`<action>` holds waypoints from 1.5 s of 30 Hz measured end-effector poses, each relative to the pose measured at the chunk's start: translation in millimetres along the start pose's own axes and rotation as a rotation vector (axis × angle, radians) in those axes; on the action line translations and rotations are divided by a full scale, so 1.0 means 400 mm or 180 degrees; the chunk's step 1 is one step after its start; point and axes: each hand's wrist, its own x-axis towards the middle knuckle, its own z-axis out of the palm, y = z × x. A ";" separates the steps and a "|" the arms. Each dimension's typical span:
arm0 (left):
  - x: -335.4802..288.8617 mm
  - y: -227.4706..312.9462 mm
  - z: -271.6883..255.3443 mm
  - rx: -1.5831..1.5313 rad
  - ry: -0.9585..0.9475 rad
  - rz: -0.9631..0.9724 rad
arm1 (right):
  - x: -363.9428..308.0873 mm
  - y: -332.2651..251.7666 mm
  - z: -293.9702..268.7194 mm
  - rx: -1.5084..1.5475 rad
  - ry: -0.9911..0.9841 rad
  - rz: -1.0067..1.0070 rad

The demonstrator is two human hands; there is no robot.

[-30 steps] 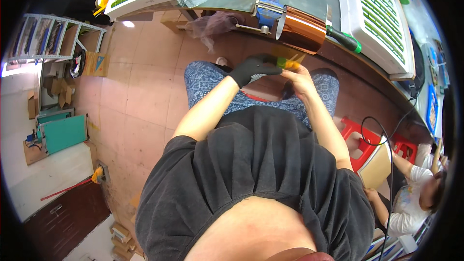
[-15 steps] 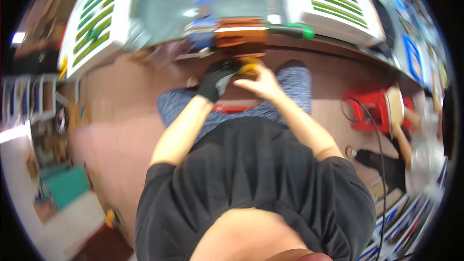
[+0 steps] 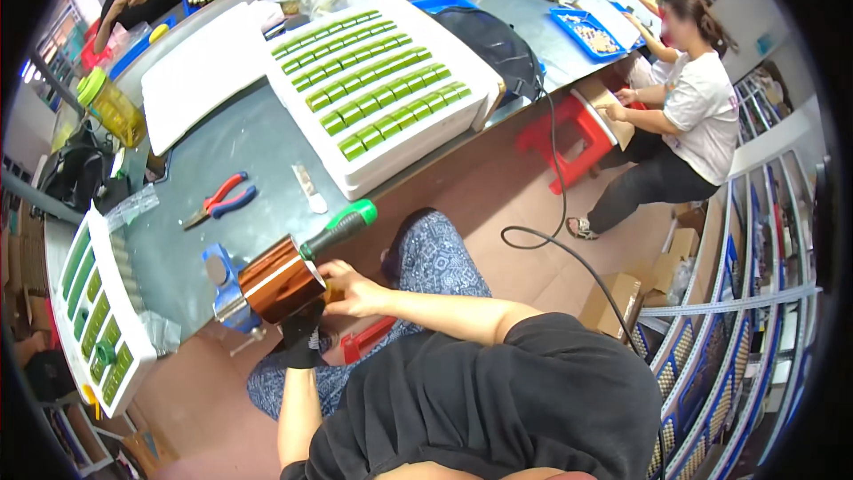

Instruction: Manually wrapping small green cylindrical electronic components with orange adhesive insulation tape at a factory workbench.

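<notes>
the grey tabletop (image 3: 258, 142) fills the upper left, its edge running from 8 o'clock up toward 2 o'clock. on it, largest first: one white foam tray (image 3: 382, 80) at 12 o'clock holding five slanted rows of green cells, a second white tray (image 3: 93, 320) of the same kind at 9 o'clock, and one bare white foam sheet (image 3: 200, 71) at 11 o'clock. one yellow jar with a green lid (image 3: 111, 107) stands at 10 o'clock.

smaller things sit toward the centre: one wide roll of amber tape (image 3: 280, 280) carried on a blue clamp (image 3: 222, 289) at the tabletop edge, with one green-handled screwdriver (image 3: 338, 227) running through or just behind it, i cannot tell which. one pair of red-and-blue pliers (image 3: 220, 202) lies at 10 o'clock of the roll, and one small pale blade-like strip (image 3: 309, 188) just right of them.

the right hand (image 3: 355, 292), bare, is closed narrowly on something small and yellowish just beside the roll's right face. the left hand (image 3: 302, 338), in a black glove, sits under the roll; whether its fingers grip anything is hidden.

two other people are in view, one seated at 2 o'clock by one red stool (image 3: 577, 138), one at 11 o'clock.

likely trouble: the film could fold and stick to itself or to the glove if pulled at a slant, and the roll could slip off its perch if tugged hard. one black cable (image 3: 555, 244) loops on the floor at 3 o'clock, a snag for feet.
</notes>
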 end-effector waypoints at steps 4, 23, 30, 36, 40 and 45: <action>0.013 -0.060 0.093 0.0862 -0.0787 -0.0569 | -0.137 0.234 0.065 -0.0088 -0.0264 0.0611; -0.034 -0.112 0.169 -0.0086 -0.0229 0.0653 | -0.144 0.150 0.044 -0.0062 -0.0317 0.0842; -0.096 0.041 0.106 -0.2105 -0.0134 -0.1255 | -0.143 0.095 0.055 0.0905 -0.0251 0.2014; -0.091 -0.054 0.142 -0.2621 -0.0144 -0.1462 | -0.161 0.107 0.040 0.0587 -0.0677 0.1080; -0.087 -0.079 0.163 -0.3873 0.0234 -0.1903 | -0.152 0.085 0.034 -0.0037 -0.0651 0.0520; -0.132 0.048 0.099 -0.2482 0.0396 -0.0929 | -0.164 0.045 0.060 0.1431 -0.0436 0.1635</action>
